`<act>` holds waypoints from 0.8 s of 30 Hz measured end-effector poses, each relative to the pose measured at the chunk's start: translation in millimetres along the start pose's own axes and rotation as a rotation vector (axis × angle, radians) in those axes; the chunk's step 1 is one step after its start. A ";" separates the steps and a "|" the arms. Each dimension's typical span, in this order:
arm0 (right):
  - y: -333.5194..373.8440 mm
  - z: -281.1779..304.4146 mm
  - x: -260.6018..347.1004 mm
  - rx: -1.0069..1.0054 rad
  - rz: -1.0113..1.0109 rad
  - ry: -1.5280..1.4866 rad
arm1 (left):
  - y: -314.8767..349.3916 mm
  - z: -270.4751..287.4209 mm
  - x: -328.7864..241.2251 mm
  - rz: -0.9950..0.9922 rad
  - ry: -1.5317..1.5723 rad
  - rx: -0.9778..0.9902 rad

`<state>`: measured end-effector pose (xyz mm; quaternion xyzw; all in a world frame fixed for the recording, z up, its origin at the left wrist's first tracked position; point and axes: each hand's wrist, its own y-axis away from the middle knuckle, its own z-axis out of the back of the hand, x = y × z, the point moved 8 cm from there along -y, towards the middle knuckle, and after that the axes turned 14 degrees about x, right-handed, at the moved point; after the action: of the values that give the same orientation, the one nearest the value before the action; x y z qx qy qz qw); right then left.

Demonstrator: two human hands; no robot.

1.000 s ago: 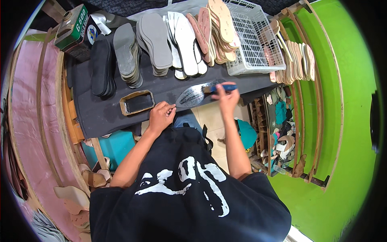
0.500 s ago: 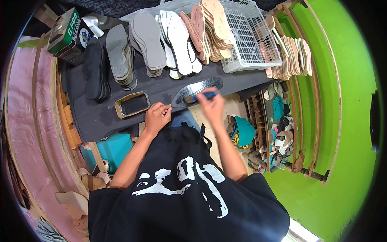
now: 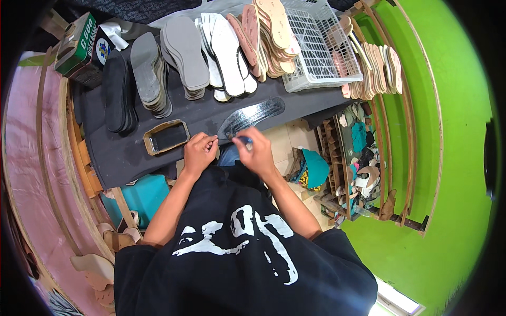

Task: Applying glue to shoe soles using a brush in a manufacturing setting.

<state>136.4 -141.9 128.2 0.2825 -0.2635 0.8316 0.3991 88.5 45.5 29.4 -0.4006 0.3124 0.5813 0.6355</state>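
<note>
A dark sole-shaped piece (image 3: 256,112), shiny with a wet-looking coat, lies near the front edge of the black-covered table (image 3: 208,113). My left hand (image 3: 199,154) is closed in a pinch at its near left end. Over that same end, my right hand (image 3: 256,152) grips a blue-handled tool, apparently a brush (image 3: 244,140); its working end is mostly hidden by my fingers. Left of my left hand sits a small open box (image 3: 146,142) with brownish, stained rims and a dark inside.
Along the back stand stacks of black soles (image 3: 118,92), grey soles (image 3: 184,52), white soles (image 3: 226,55) and beige insoles (image 3: 274,26). A green tin (image 3: 79,50) is at the far left. A white plastic crate (image 3: 321,79) and more insoles (image 3: 374,71) stand right. Racks (image 3: 379,158) line the green wall.
My right hand has swept left and nearer, from the middle of the coated piece to its left end. My left hand keeps its pinch there. The view has shifted slightly.
</note>
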 end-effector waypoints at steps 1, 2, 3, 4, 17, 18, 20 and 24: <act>1.1 1.1 -14.6 -0.058 -0.135 -0.222 | 0.1 0.3 -1.0 0.001 -0.001 0.000; 2.4 1.5 -53.3 -0.080 -0.257 -0.328 | 0.1 0.3 -1.7 0.007 0.009 -0.004; 2.5 9.2 -97.5 -0.109 -0.384 -0.433 | 0.4 0.0 -2.3 0.009 0.021 0.000; -1.8 28.9 -117.0 -0.191 -0.426 -0.477 | 2.0 -0.2 -1.4 0.009 0.020 0.002; 0.5 3.9 11.4 0.050 0.099 0.164 | 1.1 -0.4 -2.9 -0.027 -0.042 -0.011; -1.2 1.1 11.5 0.051 0.099 0.161 | 1.2 -0.1 -2.7 -0.021 -0.040 -0.013; -6.2 7.4 -17.0 -0.081 -0.116 -0.221 | 0.3 -0.5 -3.3 -0.021 -0.043 -0.012; -10.5 47.5 -94.2 -0.279 -0.342 -0.325 | 0.8 -1.0 -2.1 -0.023 -0.047 -0.012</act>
<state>206.4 -216.3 99.7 0.3949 -0.3844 0.6514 0.5215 87.5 43.6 30.6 -0.3944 0.2894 0.5852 0.6467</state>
